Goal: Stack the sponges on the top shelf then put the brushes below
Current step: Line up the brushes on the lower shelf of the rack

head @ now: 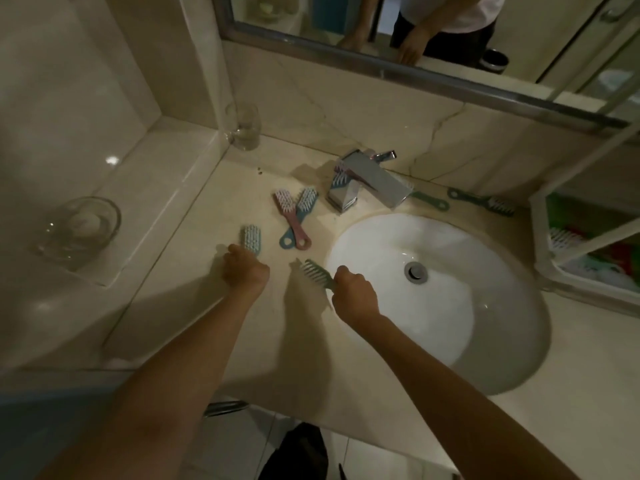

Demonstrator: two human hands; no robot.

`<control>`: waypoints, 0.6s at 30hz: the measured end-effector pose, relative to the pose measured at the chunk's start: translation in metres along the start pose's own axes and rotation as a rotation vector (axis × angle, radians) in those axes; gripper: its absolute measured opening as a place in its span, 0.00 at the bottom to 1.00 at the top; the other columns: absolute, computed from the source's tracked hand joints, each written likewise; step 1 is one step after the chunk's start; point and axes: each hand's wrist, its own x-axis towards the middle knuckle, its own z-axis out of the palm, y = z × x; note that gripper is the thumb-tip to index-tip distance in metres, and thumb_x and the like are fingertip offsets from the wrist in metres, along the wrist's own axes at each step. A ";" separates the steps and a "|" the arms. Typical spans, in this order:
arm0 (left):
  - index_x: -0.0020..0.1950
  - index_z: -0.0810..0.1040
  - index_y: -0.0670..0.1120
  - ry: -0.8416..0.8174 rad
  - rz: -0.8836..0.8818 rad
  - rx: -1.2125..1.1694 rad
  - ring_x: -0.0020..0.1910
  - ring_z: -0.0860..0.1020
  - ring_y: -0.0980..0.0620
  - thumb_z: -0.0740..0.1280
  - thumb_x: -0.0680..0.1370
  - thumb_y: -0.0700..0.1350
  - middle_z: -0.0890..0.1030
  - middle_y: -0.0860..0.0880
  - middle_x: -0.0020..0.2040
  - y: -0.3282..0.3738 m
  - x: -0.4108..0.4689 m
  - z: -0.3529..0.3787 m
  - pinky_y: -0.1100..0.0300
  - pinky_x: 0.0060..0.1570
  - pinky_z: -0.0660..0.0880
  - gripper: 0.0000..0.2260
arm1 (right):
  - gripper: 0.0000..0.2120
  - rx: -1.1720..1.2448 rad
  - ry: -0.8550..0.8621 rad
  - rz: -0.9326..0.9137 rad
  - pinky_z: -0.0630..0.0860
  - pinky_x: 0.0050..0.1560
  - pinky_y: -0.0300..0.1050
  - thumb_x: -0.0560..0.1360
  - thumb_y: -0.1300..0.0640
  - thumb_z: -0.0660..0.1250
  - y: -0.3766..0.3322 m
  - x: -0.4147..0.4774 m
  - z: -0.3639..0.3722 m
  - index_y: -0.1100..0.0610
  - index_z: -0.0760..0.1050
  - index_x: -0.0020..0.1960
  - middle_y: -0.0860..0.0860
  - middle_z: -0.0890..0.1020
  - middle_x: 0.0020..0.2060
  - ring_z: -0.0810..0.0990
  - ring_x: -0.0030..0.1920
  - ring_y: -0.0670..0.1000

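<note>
Landmark: the sink [485, 348], set in the counter.
Step in hand: gathering brushes. No sponge lies on the counter, so the sponge part looks done.
Right hand [353, 289]: over the sink's left rim, fingers wrapped tight round the handle of a green brush [316, 271], bristle end pointing away from the sink.
Left hand [246, 268]: well left of the sink, fingers curled over the handle end of a pale blue brush [251, 239] that appears to be lying on the counter.
Loose brushes: a pink brush [290, 216] and a blue brush [298, 216] lie crossed, left of the sink and nearer the wall. Two dark green brushes [485, 201] lie behind the sink by the wall.
Rack [540, 237]: just right of the sink. It holds one brush and coloured pieces too blurred to name.
Next move: probably lift both held brushes across the sink to the rack's lower shelf, then return for the other four.
</note>
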 end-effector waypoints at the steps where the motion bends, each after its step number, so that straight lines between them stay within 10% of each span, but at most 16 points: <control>1: 0.68 0.61 0.33 -0.009 0.043 0.030 0.66 0.71 0.36 0.66 0.74 0.36 0.70 0.34 0.67 -0.004 -0.001 -0.001 0.48 0.63 0.69 0.24 | 0.10 0.023 0.011 0.013 0.66 0.41 0.43 0.77 0.65 0.57 0.004 -0.002 -0.004 0.65 0.68 0.58 0.61 0.79 0.53 0.79 0.51 0.60; 11: 0.60 0.73 0.35 0.046 0.409 -0.047 0.58 0.75 0.36 0.62 0.73 0.34 0.76 0.34 0.58 0.030 -0.080 0.003 0.49 0.54 0.71 0.15 | 0.14 0.235 0.159 0.063 0.74 0.42 0.44 0.74 0.60 0.65 0.091 -0.036 -0.061 0.60 0.71 0.59 0.59 0.81 0.53 0.77 0.42 0.53; 18: 0.45 0.70 0.39 -0.051 0.795 -0.018 0.49 0.74 0.39 0.63 0.74 0.37 0.72 0.39 0.47 0.113 -0.178 0.049 0.52 0.43 0.66 0.03 | 0.13 0.283 0.375 0.208 0.74 0.49 0.48 0.73 0.59 0.66 0.196 -0.076 -0.108 0.62 0.73 0.56 0.61 0.81 0.52 0.79 0.52 0.61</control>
